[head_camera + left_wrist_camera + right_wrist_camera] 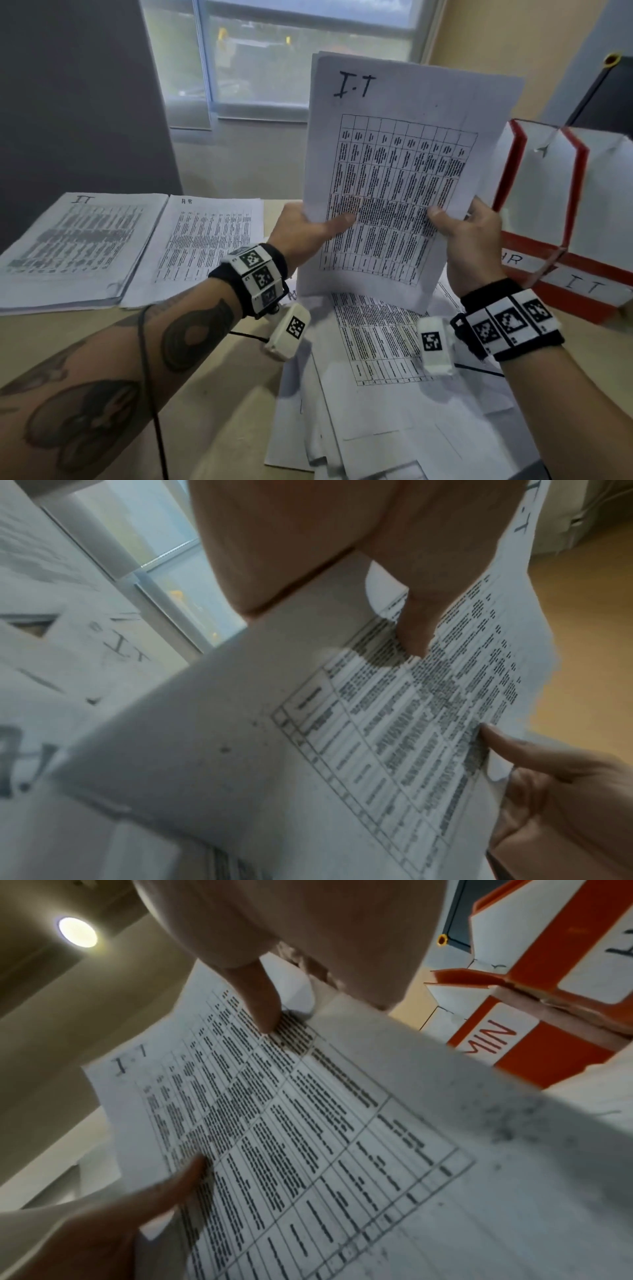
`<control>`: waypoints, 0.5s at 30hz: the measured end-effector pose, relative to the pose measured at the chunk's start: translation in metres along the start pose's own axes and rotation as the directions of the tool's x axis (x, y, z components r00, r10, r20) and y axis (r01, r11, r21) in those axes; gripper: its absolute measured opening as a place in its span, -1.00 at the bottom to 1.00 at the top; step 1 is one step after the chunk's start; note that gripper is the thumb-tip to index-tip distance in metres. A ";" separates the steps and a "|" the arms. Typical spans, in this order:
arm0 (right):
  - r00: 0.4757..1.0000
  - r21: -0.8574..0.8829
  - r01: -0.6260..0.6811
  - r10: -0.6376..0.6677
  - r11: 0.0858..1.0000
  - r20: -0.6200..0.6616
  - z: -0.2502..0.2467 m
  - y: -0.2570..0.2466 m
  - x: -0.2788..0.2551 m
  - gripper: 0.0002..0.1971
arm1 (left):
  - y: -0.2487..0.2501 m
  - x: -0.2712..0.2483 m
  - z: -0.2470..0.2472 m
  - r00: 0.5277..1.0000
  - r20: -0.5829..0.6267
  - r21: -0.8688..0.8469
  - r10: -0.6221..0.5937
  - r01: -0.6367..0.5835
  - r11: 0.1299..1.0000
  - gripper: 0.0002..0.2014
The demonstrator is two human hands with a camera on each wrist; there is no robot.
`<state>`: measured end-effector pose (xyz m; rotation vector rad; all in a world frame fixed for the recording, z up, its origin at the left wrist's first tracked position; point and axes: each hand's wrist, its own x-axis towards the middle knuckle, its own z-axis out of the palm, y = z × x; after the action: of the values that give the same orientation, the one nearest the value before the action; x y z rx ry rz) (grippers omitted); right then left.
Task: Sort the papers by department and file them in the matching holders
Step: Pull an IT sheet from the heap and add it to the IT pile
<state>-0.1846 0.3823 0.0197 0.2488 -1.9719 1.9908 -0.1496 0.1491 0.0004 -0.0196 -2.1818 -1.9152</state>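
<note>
Gripping the I.T sheet (397,164) upright — left hand (301,229), right hand (469,236) at its lower edges.

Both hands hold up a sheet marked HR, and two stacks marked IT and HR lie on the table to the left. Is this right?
One detail is wrong: the sheet is marked I.T, not HR, as the head view shows at its top. The rest stands: the left hand and right hand both hold it up, and the IT stack and HR stack lie on the table to the left.

Printed table text (394,192) unreadable; holder (561,212) cut off right, maybe w/ ADMIN slot
</note>
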 end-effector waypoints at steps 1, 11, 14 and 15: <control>1.000 0.002 0.005 -0.005 1.000 -0.004 0.002 -0.003 0.001 -0.76 | 0.000 0.003 -0.003 1.000 0.015 0.029 0.001 -0.002 1.000 -0.46; 0.780 -0.662 0.246 0.262 0.708 0.569 0.022 0.030 0.005 -0.83 | 0.007 0.021 -0.184 0.875 -0.479 0.303 -0.066 0.235 0.923 -0.70; 0.642 -0.790 0.457 0.463 0.409 0.611 0.026 0.047 0.002 -0.75 | -0.010 0.005 -0.280 0.768 -0.637 0.361 -0.064 0.371 0.856 -0.68; 0.623 -0.791 0.486 0.487 0.372 0.612 0.029 0.049 0.001 -0.73 | -0.015 -0.002 -0.305 0.738 -0.672 0.381 -0.060 0.415 0.826 -0.68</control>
<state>-0.2062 0.3539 -0.0251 0.9404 -3.2741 0.2310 -0.0985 -0.1512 0.0199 0.9283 -2.1544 -1.0972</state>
